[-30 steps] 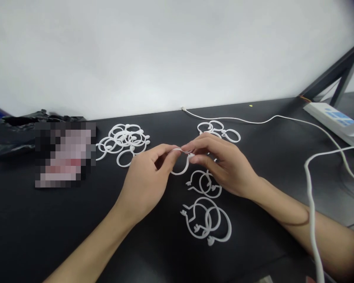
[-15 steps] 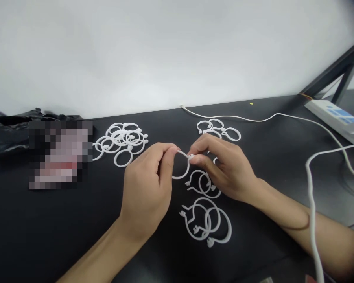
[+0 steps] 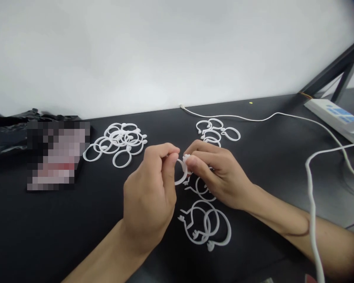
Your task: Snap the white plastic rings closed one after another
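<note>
A white plastic ring clip (image 3: 181, 182) with a small toothed catch hangs between my hands above the black table. My left hand (image 3: 150, 192) is closed in a pinch at the ring's left side, where thumb and finger hide part of the band. The thumb and fingers of my right hand (image 3: 222, 173) grip the catch at its right. Below my hands lie several unfastened ring clips (image 3: 230, 236) with their ends apart, some hidden under my right hand. A heap of ring clips (image 3: 115, 163) that look closed sits to the left.
Beyond my right hand is a small group of ring clips (image 3: 239, 135). A white cable (image 3: 238, 118) runs along the back, and a thicker one (image 3: 312, 204) crosses before my right forearm. A power strip (image 3: 321, 108) stands right; a black plastic bag (image 3: 6, 129) and a blurred-out item lie left.
The ring clip has turned, showing its band more from the side. My right fingers have closed further over the catch, and my left hand has shifted slightly right.
</note>
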Demonstrator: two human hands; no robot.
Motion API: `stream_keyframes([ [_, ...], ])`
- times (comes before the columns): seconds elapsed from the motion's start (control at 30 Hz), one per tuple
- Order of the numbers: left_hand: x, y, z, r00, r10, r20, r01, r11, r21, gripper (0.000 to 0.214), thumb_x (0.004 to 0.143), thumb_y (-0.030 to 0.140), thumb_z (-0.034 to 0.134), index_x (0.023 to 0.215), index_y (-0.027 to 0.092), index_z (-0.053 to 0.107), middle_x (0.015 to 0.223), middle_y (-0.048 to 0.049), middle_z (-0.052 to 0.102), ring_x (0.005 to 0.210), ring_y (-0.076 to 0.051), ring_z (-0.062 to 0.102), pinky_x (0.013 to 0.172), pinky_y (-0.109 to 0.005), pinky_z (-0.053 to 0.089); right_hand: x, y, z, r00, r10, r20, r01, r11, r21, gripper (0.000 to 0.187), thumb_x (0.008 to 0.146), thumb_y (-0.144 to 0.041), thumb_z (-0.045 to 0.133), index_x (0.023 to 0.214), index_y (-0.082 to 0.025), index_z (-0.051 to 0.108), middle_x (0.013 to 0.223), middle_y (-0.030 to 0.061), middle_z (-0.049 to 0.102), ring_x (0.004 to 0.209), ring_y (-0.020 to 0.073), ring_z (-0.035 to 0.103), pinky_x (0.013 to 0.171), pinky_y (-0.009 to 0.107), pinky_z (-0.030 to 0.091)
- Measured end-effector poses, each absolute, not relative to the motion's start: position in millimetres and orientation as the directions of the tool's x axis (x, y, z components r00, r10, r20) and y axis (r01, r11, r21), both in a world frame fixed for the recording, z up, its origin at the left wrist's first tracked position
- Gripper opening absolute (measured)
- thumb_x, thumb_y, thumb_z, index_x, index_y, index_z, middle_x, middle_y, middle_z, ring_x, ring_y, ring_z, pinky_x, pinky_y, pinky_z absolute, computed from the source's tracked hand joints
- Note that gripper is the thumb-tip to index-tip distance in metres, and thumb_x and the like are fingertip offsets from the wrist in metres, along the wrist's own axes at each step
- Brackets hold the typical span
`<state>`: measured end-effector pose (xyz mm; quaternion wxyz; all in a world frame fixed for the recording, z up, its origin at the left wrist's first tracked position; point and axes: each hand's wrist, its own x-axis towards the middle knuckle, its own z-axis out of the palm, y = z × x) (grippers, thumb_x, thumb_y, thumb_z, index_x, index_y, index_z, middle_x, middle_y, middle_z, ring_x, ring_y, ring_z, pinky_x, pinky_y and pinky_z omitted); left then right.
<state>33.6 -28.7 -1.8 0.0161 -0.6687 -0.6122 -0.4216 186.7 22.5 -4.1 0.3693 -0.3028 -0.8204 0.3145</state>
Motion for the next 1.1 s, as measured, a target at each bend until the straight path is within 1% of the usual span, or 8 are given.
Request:
stream_keyframes([
  [0.2, 35, -29, -3, -0.084, 0.813, 0.577, 0.836, -0.257, 0.484, 0.014, 0.100, 0.027, 0.041, 0.101, 0.023, 0.054, 0.084, 0.0005, 0.070, 0.061, -0.012, 0.066, 0.060, -0.023, 0.052, 187, 21, -2, -0.550, 0.759, 0.349, 0.273, 0.558, -0.784, 0.039, 0.100, -0.035, 0.048, 0.069, -0.016, 0.065, 0.083, 0.0029, 0.061, 0.070, 0.0095, 0.057, 0.065, 0.024, 0.047],
  [0.4, 35, -30, -7, -0.077, 0.813, 0.578, 0.830, -0.269, 0.489, 0.014, 0.100, 0.029, 0.042, 0.104, 0.023, 0.054, 0.090, -0.0008, 0.070, 0.062, -0.012, 0.066, 0.057, -0.023, 0.052, 186, 19, 0, -0.548, 0.779, 0.306, 0.264, 0.508, -0.820, 0.044, 0.098, -0.039, 0.050, 0.063, -0.016, 0.064, 0.081, 0.0022, 0.063, 0.065, 0.0078, 0.058, 0.059, 0.022, 0.047],
  [0.63, 35, -28, -8, -0.077, 0.830, 0.552, 0.795, -0.283, 0.536, 0.011, 0.098, 0.024, 0.043, 0.105, 0.022, 0.052, 0.076, 0.0032, 0.066, 0.058, -0.011, 0.065, 0.055, -0.022, 0.050, 185, 19, 0, -0.537, 0.796, 0.278, 0.285, 0.482, -0.829, 0.047, 0.098, -0.041, 0.050, 0.061, -0.016, 0.064, 0.076, 0.0004, 0.061, 0.062, 0.0067, 0.057, 0.059, 0.021, 0.045],
  [0.77, 32, -23, -9, -0.143, 0.884, 0.445, 0.741, -0.202, 0.641, 0.018, 0.098, 0.031, 0.046, 0.111, 0.021, 0.054, 0.061, 0.0066, 0.059, 0.052, -0.012, 0.061, 0.054, -0.025, 0.049, 186, 22, 0, -0.446, 0.848, 0.285, 0.401, 0.474, -0.784, 0.042, 0.098, -0.040, 0.050, 0.066, -0.016, 0.063, 0.072, -0.0005, 0.060, 0.065, 0.0079, 0.055, 0.062, 0.022, 0.043],
  [0.87, 29, -20, -8, -0.149, 0.939, 0.311, 0.702, -0.121, 0.701, 0.021, 0.097, 0.037, 0.049, 0.109, 0.024, 0.060, 0.062, 0.0071, 0.061, 0.049, -0.010, 0.058, 0.054, -0.025, 0.047, 187, 25, 0, -0.379, 0.890, 0.255, 0.456, 0.419, -0.785, 0.037, 0.095, -0.042, 0.054, 0.068, -0.017, 0.060, 0.063, -0.0029, 0.057, 0.058, 0.0082, 0.050, 0.055, 0.022, 0.039],
  [0.97, 26, -18, -5, -0.103, 0.957, 0.270, 0.705, -0.121, 0.699, 0.018, 0.096, 0.037, 0.051, 0.097, 0.027, 0.066, 0.067, 0.0072, 0.065, 0.051, -0.009, 0.059, 0.055, -0.024, 0.046, 188, 26, 1, -0.382, 0.908, 0.171, 0.405, 0.331, -0.852, 0.032, 0.093, -0.042, 0.058, 0.074, -0.018, 0.063, 0.062, -0.0033, 0.060, 0.057, 0.0086, 0.052, 0.052, 0.021, 0.040],
  [1.07, 24, -18, -4, -0.095, 0.947, 0.307, 0.730, -0.143, 0.668, 0.018, 0.096, 0.035, 0.051, 0.091, 0.026, 0.065, 0.067, 0.0072, 0.066, 0.055, -0.009, 0.061, 0.056, -0.023, 0.044, 190, 25, 2, -0.442, 0.889, 0.116, 0.258, 0.250, -0.933, 0.019, 0.089, -0.038, 0.064, 0.090, -0.019, 0.066, 0.078, -0.0008, 0.068, 0.068, 0.0107, 0.061, 0.060, 0.022, 0.049],
  [1.1, 24, -18, -4, -0.099, 0.942, 0.322, 0.738, -0.147, 0.659, 0.018, 0.096, 0.035, 0.051, 0.090, 0.025, 0.065, 0.068, 0.0068, 0.067, 0.057, -0.009, 0.062, 0.056, -0.023, 0.044, 191, 25, 2, -0.458, 0.882, 0.107, 0.220, 0.229, -0.948, 0.019, 0.088, -0.036, 0.066, 0.097, -0.019, 0.066, 0.084, 0.0003, 0.070, 0.072, 0.0116, 0.064, 0.064, 0.023, 0.051],
])
